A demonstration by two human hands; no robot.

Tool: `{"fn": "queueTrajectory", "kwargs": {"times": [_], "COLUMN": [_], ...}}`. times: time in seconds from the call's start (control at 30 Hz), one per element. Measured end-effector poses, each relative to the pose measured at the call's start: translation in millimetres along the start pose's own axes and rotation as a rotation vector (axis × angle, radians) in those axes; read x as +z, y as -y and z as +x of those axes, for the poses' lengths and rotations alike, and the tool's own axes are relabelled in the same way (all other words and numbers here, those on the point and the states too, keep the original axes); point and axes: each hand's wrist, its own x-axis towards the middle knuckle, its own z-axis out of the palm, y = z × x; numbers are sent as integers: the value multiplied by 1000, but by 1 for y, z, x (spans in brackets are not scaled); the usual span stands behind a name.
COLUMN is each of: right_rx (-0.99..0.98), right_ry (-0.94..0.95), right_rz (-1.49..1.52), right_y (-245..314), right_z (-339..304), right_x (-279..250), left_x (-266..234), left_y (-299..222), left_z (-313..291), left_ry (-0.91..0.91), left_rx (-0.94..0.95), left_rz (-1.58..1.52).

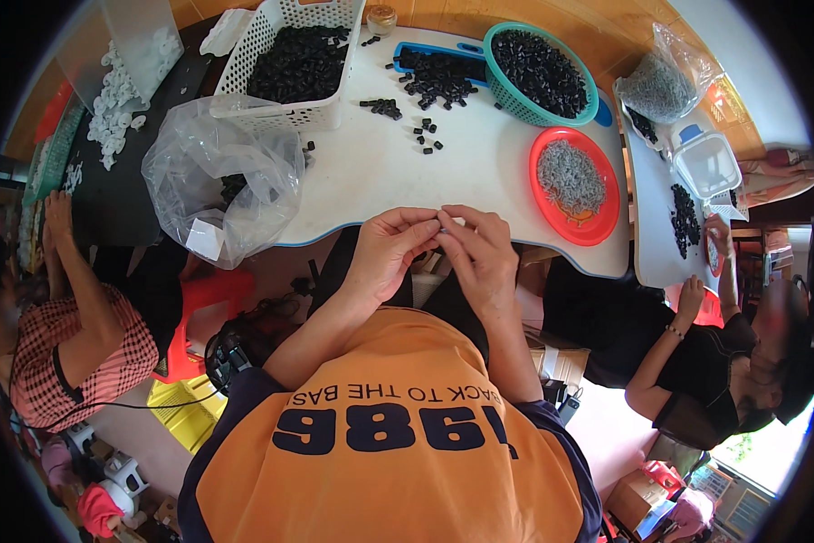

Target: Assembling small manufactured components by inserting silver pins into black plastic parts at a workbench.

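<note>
Just in front of the table's near edge, my left hand (384,249) and my right hand (484,262) meet at the fingertips. Both are closed in a pinch on a small dark piece (440,226), mostly covered by the fingers; its exact kind cannot be made out. Beyond the hands, several loose short black cylindrical parts (428,134) lie on the white table (371,185). To the right, a red plate (612,213) holds a heap of small grey metallic-looking pieces (570,178).
A white perforated basket (321,115) and a teal basket (538,110) hold black parts. Between them lies a blue tray (466,63) under more parts. A clear plastic bag (185,158) overhangs the near left edge. People work at both sides; a red stool (190,317) stands left.
</note>
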Motion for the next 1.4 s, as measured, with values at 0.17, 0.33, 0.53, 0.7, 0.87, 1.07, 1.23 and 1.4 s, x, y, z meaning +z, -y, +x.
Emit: {"fn": "queueTrajectory", "kwargs": {"times": [0.17,0.33,0.53,0.7,0.87,1.07,1.23,1.4], "right_rx": [183,417,62,89,404,380,372,447], "right_ry": [86,6,13,40,28,80,178,148], "right_rz": [272,250,-483,-537,275,699,716,660], "right_y": [-15,-77,-115,-106,-70,-16,8,16], "right_z": [11,64,96,100,84,43,24,20], "right_x": [10,40,84,94,57,15,4,7], "left_x": [-10,-15,-22,-30,-30,-18,-7,-2], "left_y": [-3,-6,-15,-20,-27,-28,-28,-29], "left_z": [6,6,-3,-8,-10,-10,-16,-21], "left_ry": [-75,-40,-51,-72,-91,-37,22,38], "left_rx": [11,54,98,118,120,82,55,131], "left_rz": [-28,-95,-95,-96,-97,-159,-177,-92]}}
